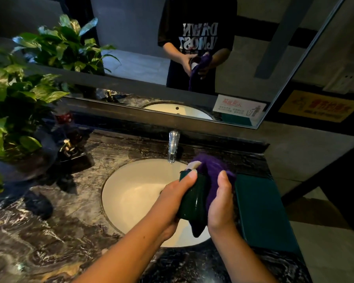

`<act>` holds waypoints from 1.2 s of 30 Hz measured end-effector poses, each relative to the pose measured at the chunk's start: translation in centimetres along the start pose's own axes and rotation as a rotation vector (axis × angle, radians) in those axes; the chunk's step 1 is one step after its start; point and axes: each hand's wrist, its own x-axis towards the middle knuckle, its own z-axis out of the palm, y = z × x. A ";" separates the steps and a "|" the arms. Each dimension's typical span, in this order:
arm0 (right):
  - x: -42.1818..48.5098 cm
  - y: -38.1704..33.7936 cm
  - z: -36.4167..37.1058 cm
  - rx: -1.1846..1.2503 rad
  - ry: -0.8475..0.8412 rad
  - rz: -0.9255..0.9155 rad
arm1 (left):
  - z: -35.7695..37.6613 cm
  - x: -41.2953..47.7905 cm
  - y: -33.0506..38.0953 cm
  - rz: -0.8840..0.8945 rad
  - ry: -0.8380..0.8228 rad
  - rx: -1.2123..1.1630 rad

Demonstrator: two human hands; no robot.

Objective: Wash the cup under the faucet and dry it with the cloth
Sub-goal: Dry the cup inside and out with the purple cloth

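1. Head camera view, looking down at a white oval sink (131, 193) set in a dark marbled counter (49, 231); a person is standing at it, holding a cup in both hands above the basin's right side.
2. Drying appears to be the step in hand: no water is running from the chrome faucet (173, 146) at the far edge, and a purple cloth (211, 166) is bunching over the cup's far end.
3. Left hand (172, 197) is wrapping around the dark green cup (193, 201), fingers curled closed underneath, thumb lying along the top toward the pale rim.
4. Right hand (221, 203) is pressing the cloth against the cup's right side, fingers closed around it, thumb pointing up.
5. Cup is lying tilted between the two palms, touching both, with its mouth pointing away from the person.
6. Next, judging from this, the cloth would need working around the remaining wet surfaces, including inside.
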 end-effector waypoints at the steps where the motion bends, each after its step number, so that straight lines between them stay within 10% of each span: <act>1: -0.3 0.3 -0.1 -0.004 -0.035 0.014 | -0.1 0.0 -0.1 -0.015 0.014 -0.099; 9: -1.7 1.6 0.1 -0.444 -0.123 -0.045 | -0.9 0.5 -1.4 -0.142 0.110 -0.349; 19: 0.3 -0.8 0.4 -0.161 0.156 -0.102 | -1.6 -0.2 -1.7 -0.220 -0.059 -0.339; 25: -0.8 0.9 0.4 -0.240 -0.202 0.005 | -1.1 0.4 -0.9 -0.221 0.064 -0.617; 30: -0.3 1.0 0.0 -0.502 -0.274 -0.044 | -1.1 0.5 -1.1 -0.199 0.071 -0.562; 36: 1.1 -0.4 -0.1 -0.150 -0.173 0.155 | -0.8 0.3 -1.6 -0.176 0.051 -0.433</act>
